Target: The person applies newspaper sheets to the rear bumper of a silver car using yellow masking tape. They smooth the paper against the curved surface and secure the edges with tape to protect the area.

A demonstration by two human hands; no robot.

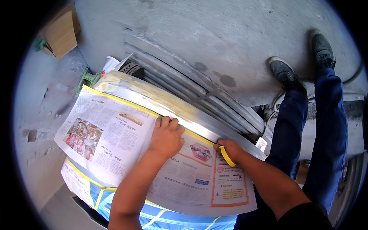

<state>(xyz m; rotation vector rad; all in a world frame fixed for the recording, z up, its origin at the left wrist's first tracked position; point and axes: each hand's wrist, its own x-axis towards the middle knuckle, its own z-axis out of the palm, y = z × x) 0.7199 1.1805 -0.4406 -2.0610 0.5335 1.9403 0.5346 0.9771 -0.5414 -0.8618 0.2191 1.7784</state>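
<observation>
A strip of yellow masking tape [153, 112] runs along the upper edge of a sheet of newspaper [115, 142] at the centre of the frame, fixing the paper to a curved metal panel [199, 124]. The left hand [165, 137] lies flat on the paper, fingers close together, their tips pressing the tape line. Just to its right, the right hand [229, 148] pinches a small roll of yellow tape [227, 156] between thumb and fingers, the roll hooked over the hand at the paper's edge.

The newspaper is thin and matte, printed with columns and colour photographs, and bends smoothly over the rounded form beneath. The bare strip of panel above it is pale metal with a bright glare and dull, yellowish sanded patches. At the lower centre, blue plastic sheeting [180, 220], glossy and creased, shows under the paper, crossed by more yellow tape, with a second newspaper sheet [76, 182] at the lower left.

Ribbed grey slats [184, 82] lie on the concrete floor [214, 34] beyond the panel. At the right of the frame stands a person in blue trousers [326, 134] and dark, dusty shoes [285, 74]. A cardboard box [61, 32] sits at the upper left, a green metal stand [87, 78] below it.
</observation>
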